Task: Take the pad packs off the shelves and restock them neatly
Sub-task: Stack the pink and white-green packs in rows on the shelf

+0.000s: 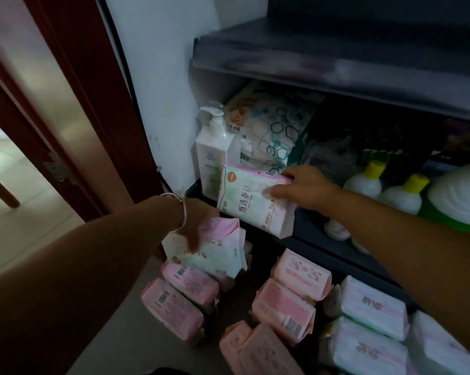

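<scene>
A: What does the pack in the right hand (307, 189) look like?

B: It's a soft white-and-mint pad pack (251, 198) with pink edges, dark printed characters down its face and a small orange emblem near the top corner. It stands tilted at the front edge of the dark shelf (323, 240), just beside a white pump bottle (214, 152). The grip is a pinch: thumb on the face, fingers curled over the pack's top edge.

A: And the left hand (198, 226)?

B: It wears a thin bangle (181, 209) at the wrist and grips a second mint-and-pink pack (217, 250) lower down, fingers wrapped over its top. That pack sits above a row of pink packs (185, 296) with barcodes.

A: Where are the rest?

B: On the grey floor (136, 334) below the shelf: more pink packs (290, 299) in the middle, white-and-mint ones (372, 318) to the right, all lying close together.

A: The shelf and room?

B: The shelf is dark and dim. Behind the held pack lies a hexagon-patterned package (277, 128); to the right stand white bottles with yellow caps (385, 182). A white wall and a reddish-brown door frame (87, 104) are on the left.
</scene>
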